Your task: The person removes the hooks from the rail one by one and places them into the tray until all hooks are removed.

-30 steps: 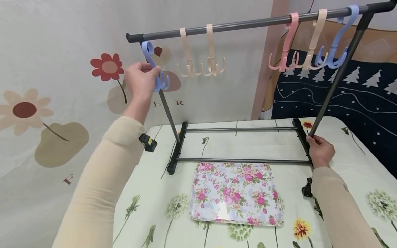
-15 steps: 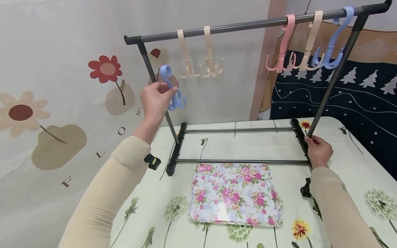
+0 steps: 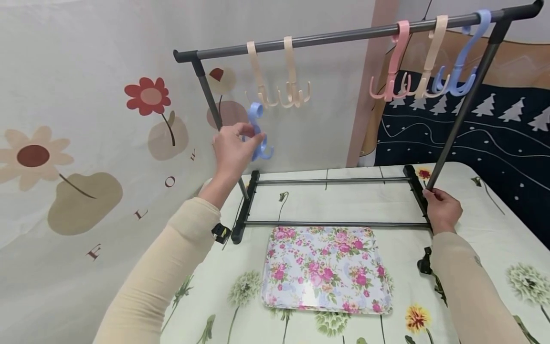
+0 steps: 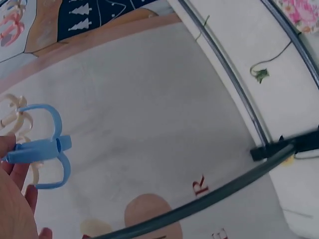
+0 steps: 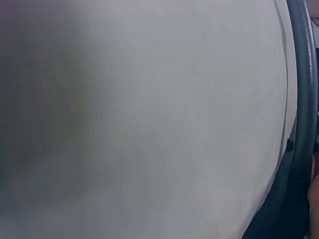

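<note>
My left hand (image 3: 234, 148) pinches a blue multi-prong hook (image 3: 255, 112) between thumb and fingers, below the top bar (image 3: 335, 37) of a grey rack and off it. In the left wrist view the blue hook (image 4: 42, 148) shows its curved prongs beside the fingers. Low on the rack's right upright (image 3: 466, 107), my right hand (image 3: 444, 210) holds the pole near its base. Two cream hooks (image 3: 291, 71) hang on the left part of the bar. A pink hook (image 3: 397, 62), a cream hook (image 3: 434, 57) and a blue hook (image 3: 461, 57) hang at the right.
A floral tray (image 3: 322, 272) lies on the flower-print tablecloth (image 3: 215, 291) in front of the rack. The rack's lower rails (image 3: 335, 223) run between two black feet (image 3: 245, 210). Behind stand a printed curtain (image 3: 86, 57) and a dark tree-patterned cloth (image 3: 472, 129).
The left hand has taken the blue hook off the bar's left end and moved it down and to the right. The right hand stays on the upright.
</note>
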`<state>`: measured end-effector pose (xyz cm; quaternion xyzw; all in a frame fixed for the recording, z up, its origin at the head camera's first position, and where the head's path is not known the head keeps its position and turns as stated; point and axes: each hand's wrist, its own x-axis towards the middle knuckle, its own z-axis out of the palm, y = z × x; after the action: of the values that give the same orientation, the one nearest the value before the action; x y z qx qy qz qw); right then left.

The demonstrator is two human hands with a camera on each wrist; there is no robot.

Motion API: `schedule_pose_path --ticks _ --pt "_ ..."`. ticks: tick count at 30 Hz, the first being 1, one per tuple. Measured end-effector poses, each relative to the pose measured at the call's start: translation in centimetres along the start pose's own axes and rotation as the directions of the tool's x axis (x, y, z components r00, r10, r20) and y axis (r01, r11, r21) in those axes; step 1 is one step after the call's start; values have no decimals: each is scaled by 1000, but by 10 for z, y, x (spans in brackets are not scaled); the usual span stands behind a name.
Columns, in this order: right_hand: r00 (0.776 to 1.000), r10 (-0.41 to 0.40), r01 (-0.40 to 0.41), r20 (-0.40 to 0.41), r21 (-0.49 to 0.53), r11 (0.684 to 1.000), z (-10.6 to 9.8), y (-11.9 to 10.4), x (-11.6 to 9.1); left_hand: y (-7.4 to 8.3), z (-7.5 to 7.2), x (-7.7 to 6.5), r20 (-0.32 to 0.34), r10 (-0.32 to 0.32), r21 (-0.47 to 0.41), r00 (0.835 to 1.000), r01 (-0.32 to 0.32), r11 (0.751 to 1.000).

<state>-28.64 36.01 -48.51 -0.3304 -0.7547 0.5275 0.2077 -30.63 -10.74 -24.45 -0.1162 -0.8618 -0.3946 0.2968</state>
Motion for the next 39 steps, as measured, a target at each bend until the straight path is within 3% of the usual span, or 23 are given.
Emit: schedule_pose_path --ticks 4,9,14,18,24,33,39 --pt "1000 -5 5 0 -9 1000 0 0 1 -1 14 -10 74 -46 -132 996 56 990" --pt "1000 -18 18 -1 -24 1000 0 0 1 -2 35 -24 149 -57 -256 987 94 962" --pt "1000 -15 15 6 -23 1000 1 -2 -1 1 55 -39 255 -83 -348 963 172 922" --pt "1000 -7 7 5 -22 1000 0 -3 -2 4 74 -51 345 -94 -371 934 227 900" --pt "1000 21 -21 16 -22 1000 -1 -3 -2 6 96 -65 428 -78 -427 901 277 861" --pt "1000 12 -12 8 -37 999 -1 -2 0 11 120 -83 493 -84 -380 866 301 874" --pt "1000 12 -11 8 -30 999 1 -2 0 11 135 -95 535 -93 -367 840 330 870"
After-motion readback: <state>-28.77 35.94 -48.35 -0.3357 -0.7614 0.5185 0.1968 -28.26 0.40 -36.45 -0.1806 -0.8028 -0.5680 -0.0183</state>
